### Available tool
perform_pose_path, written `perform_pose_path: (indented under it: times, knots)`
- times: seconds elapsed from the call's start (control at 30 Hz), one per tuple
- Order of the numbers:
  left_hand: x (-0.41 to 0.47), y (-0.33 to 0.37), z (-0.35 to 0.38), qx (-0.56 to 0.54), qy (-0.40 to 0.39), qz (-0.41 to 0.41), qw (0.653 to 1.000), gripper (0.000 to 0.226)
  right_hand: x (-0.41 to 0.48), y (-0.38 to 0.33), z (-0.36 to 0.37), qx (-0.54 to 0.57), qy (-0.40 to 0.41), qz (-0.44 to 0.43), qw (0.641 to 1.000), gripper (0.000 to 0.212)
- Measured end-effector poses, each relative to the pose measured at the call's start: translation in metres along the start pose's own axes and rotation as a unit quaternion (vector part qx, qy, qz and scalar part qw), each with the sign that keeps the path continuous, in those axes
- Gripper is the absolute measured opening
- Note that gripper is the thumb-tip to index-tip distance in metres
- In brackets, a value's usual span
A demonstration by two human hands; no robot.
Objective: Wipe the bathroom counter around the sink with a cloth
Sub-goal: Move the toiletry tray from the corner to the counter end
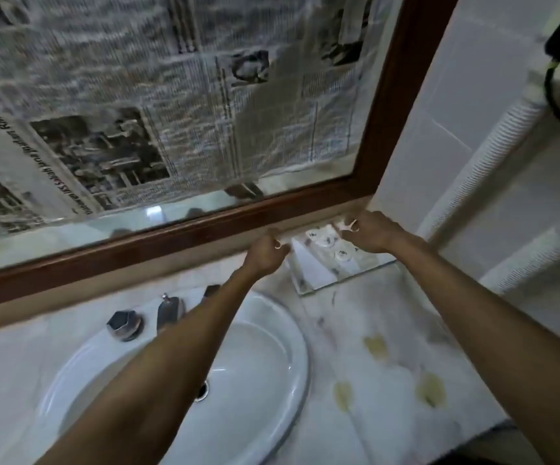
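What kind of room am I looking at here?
Most likely a bathroom: a white oval sink set in a stained marble counter, chrome taps behind it, and a wood-framed mirror covered with newspaper.

Dim indoor light, heavy motion blur, wide-angle bending at edges

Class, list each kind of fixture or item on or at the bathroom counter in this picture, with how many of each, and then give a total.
Sink basin: 1
Faucet spout: 1
Tap knob: 1
Clear tray at the back of the counter, between the two hands: 1
Round white items on the tray: 3 clearly seen; blur may hide more
Total: 7
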State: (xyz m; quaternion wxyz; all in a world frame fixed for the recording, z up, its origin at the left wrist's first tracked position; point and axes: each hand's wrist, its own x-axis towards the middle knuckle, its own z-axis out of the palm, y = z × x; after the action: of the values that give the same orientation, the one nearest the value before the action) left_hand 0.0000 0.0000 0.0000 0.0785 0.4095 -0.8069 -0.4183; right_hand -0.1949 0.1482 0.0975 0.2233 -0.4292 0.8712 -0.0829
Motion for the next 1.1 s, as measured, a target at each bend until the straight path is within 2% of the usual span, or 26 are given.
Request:
perform_pose_path:
  times: [0.17,0.37,0.53,0.63,0.9,1.1]
  knots:
    - [0.018,-0.01,0.042,-0.033,0.003,-0.127,0.991,0.083,0.025,0.037,0.037,0.039,-0.032,0.024,0.998,0.049]
    - [0.038,-0.006,0.083,-0.056,0.023,-0.206,0.977,0.093,0.054,0.076,0.065,0.092,-0.061,0.049,0.993,0.048]
    - [0.041,-0.014,0.092,-0.037,0.039,-0.222,0.974,0.072,0.077,0.089,0.069,0.109,-0.045,0.051,0.992,0.057]
    - [0.037,-0.023,0.088,-0.046,0.029,-0.216,0.975,0.069,0.094,0.093,0.074,0.127,-0.028,0.059,0.99,0.065]
    - [0.029,-0.044,0.076,-0.045,0.024,-0.203,0.978,0.083,0.119,0.111,0.097,0.048,-0.003,0.069,0.996,0.082]
    - [0.034,-0.043,0.072,-0.019,0.016,-0.216,0.976,0.104,0.135,0.127,0.103,0.112,-0.022,0.108,0.988,0.084]
